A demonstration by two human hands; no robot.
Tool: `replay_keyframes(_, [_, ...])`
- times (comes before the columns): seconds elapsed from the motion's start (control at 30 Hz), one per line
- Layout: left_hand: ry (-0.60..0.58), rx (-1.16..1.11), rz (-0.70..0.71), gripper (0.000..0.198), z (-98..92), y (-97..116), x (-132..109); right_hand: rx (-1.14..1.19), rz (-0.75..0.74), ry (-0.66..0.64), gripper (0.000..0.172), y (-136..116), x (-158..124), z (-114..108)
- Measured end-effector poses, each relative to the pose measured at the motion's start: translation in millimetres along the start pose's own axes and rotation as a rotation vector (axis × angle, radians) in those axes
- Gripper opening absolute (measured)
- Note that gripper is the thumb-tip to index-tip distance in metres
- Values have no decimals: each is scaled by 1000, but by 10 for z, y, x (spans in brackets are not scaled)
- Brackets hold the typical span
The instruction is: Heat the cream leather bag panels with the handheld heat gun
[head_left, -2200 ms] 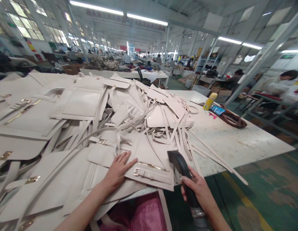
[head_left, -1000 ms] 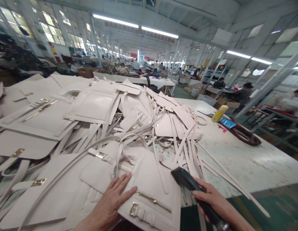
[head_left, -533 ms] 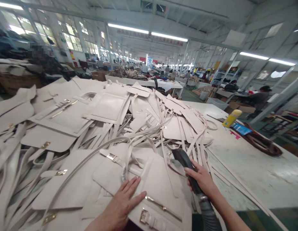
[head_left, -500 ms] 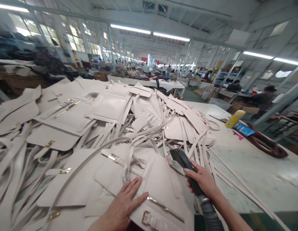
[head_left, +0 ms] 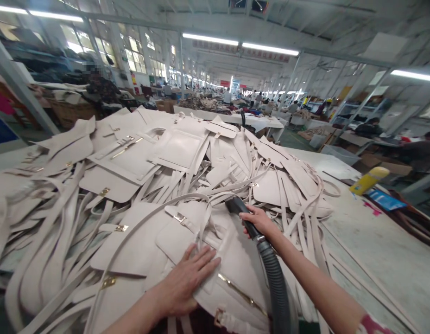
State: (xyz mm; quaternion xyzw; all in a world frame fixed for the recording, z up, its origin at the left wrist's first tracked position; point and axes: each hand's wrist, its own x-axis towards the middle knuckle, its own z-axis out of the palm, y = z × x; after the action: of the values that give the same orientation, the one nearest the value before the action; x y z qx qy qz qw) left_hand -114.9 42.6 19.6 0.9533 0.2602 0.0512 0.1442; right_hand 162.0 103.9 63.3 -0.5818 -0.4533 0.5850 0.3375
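Note:
Fingers extended, my left hand (head_left: 190, 278) lies flat on a cream leather bag (head_left: 239, 260) with a gold zip and buckles. My right hand (head_left: 262, 221) is wrapped round a black vacuum nozzle (head_left: 237, 208), whose head rests against or just over the upper part of that bag; I cannot tell which. A ribbed grey hose (head_left: 275, 283) runs from the nozzle down toward the bottom edge. Just left of my left hand lies another cream bag flap with a gold clasp (head_left: 180, 218). Loose straps loop over the bag's top.
A large heap of cream bags (head_left: 180, 144) and dangling straps covers much of the table (head_left: 382, 246). At right lie a yellow bottle-like object (head_left: 369, 180), a blue packet (head_left: 387, 199) and dark coiled material (head_left: 418, 222). People work at tables farther back.
My right hand has moved the vacuum nozzle left, from the bag's right edge onto its upper part. My left hand still lies on the bag. The view has turned left.

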Motion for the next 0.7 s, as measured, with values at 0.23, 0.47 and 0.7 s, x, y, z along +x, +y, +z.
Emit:
replay_keyframes(0.23, [18, -68, -85, 90, -184, -163, -121, 33, 25, -119, 30, 169, -557, -50])
replay_keyframes(0.47, [74, -218, -53, 88, -152, -258, -75, 12, 49, -96, 23, 224, -297, 18])
replay_keyframes(0.7, [150, -235, 42, 87, -198, -240, -86, 18, -22, 28, 52, 257, -562, 308])
